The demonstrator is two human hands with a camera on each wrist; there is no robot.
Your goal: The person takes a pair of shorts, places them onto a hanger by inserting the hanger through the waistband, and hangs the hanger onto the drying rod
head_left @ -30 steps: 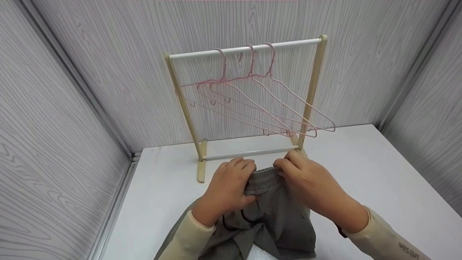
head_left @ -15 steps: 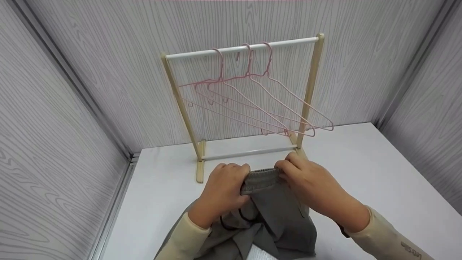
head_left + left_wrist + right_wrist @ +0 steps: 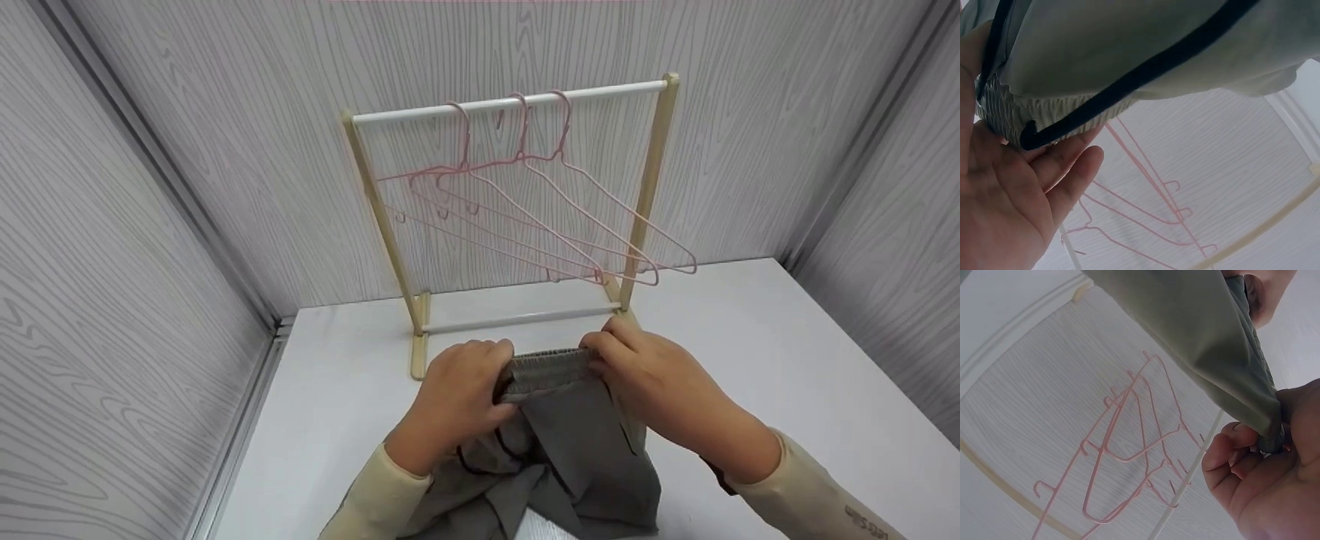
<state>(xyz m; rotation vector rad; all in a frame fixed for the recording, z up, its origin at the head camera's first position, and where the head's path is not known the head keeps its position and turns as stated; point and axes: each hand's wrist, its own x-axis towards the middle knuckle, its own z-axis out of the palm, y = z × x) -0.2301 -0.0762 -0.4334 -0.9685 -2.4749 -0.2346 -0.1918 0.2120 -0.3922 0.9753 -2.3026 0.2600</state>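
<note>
A pair of grey-green drawstring trousers [image 3: 577, 442] lies bunched at the table's near side, its gathered elastic waistband [image 3: 551, 371] raised toward the rack. My left hand [image 3: 457, 394] grips the waistband's left end, thumb on the near side. At the other end, my right hand [image 3: 660, 375] pinches the band between curled fingers and thumb. The dark drawstring [image 3: 1145, 73] crosses the fabric in the left wrist view. In the right wrist view, the right hand [image 3: 1269, 472] holds a bunched corner of the cloth. Lower parts of the trousers are cut off by the frame.
A small rack with wooden posts [image 3: 656, 165] and a white rod [image 3: 607, 91] stands behind the hands. Three pink hangers [image 3: 517, 154] hang from its rod. Wood-grain panels [image 3: 135, 225] enclose the white table [image 3: 750, 337] at the back and sides.
My left hand has shifted left and my right hand slightly right, so the stretch of waistband between them is wider and flatter. Both hands keep hold of the trousers.
</note>
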